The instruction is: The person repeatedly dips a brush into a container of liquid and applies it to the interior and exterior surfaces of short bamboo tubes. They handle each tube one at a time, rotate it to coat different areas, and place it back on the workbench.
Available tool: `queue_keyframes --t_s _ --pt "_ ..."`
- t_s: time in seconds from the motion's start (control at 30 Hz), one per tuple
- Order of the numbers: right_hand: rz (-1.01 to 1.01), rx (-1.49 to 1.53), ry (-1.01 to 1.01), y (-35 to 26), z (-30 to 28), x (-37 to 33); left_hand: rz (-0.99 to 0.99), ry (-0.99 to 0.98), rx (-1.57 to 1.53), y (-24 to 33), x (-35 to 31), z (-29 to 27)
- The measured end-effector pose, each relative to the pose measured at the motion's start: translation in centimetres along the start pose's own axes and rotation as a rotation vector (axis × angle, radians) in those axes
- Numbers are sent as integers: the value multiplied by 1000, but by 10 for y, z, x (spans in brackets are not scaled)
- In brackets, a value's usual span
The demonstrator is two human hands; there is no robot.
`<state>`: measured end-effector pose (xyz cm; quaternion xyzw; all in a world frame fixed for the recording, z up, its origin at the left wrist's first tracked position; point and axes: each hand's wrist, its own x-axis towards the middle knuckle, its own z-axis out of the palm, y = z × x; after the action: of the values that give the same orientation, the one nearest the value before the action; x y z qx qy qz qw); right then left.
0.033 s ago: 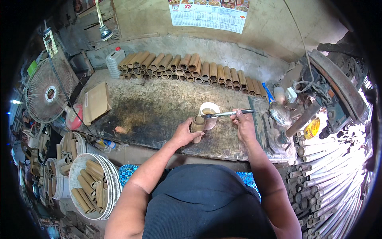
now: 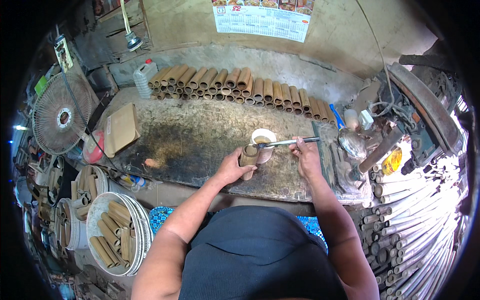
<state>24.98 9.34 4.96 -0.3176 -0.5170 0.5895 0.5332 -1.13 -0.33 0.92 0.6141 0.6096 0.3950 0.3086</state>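
Note:
My left hand (image 2: pixel 231 167) is wrapped round a short bamboo tube (image 2: pixel 250 158), its open end facing up and tilted. A slim brush (image 2: pixel 287 143) with a dark handle lies across the fingers of my right hand (image 2: pixel 306 159), which pinches it near the back end. The brush's tip meets the rim of the tube; whether it reaches inside, I cannot tell. Just behind, a white cup (image 2: pixel 263 132) with brownish liquid stands on the worn wooden workbench (image 2: pixel 200 125). The brush passes over the cup's near rim.
Stacked bamboo tubes (image 2: pixel 210 82) line the back of the bench, beside a translucent jug (image 2: pixel 144 80). A brown folder (image 2: pixel 121 129) and a fan (image 2: pixel 62 117) are at left. White buckets (image 2: pixel 142 225) hold cut tubes. Long bamboo poles (image 2: pixel 410 230) and a blue-handled brush (image 2: pixel 338 117) lie at right.

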Motion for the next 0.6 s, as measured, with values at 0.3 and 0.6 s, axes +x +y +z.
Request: queue_keyframes --t_s 0.3,0.6 --pt "12 -94 -55 7 18 3 6 0 32 0 -1 -1" --pt "-8 -151 4 2 16 -1 -17 14 27 2 -2 0"
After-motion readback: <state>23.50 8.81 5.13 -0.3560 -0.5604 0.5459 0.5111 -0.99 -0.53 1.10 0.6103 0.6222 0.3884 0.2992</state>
